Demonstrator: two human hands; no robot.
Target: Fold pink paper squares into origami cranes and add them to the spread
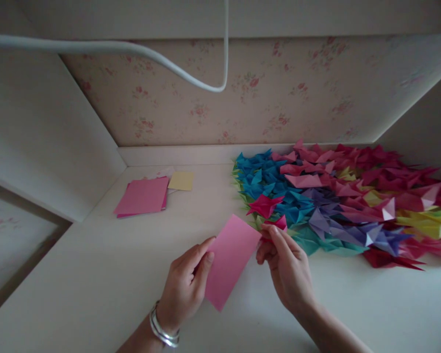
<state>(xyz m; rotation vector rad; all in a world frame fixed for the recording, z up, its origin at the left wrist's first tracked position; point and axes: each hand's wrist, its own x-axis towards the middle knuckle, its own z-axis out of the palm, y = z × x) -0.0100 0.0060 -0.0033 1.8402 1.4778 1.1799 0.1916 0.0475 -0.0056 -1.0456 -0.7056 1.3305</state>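
A pink sheet of origami paper (232,264) is held tilted above the white desk; its long rectangular shape looks like a square folded in half. My left hand (186,277), with silver bangles at the wrist, grips the sheet's left edge, thumb on top. At the sheet's upper right corner, the fingertips of my right hand (284,264) are pinched together. Just beyond that hand lie crimson folded paper pieces (265,206), one of them partly hidden behind the fingers.
Many folded paper pieces in blue (260,171), pink, purple, teal and yellow cover the desk's right side. A stack of pink paper squares (141,196) lies at the back left, beside a pale yellow square (182,181). A white cable (161,60) hangs across the top.
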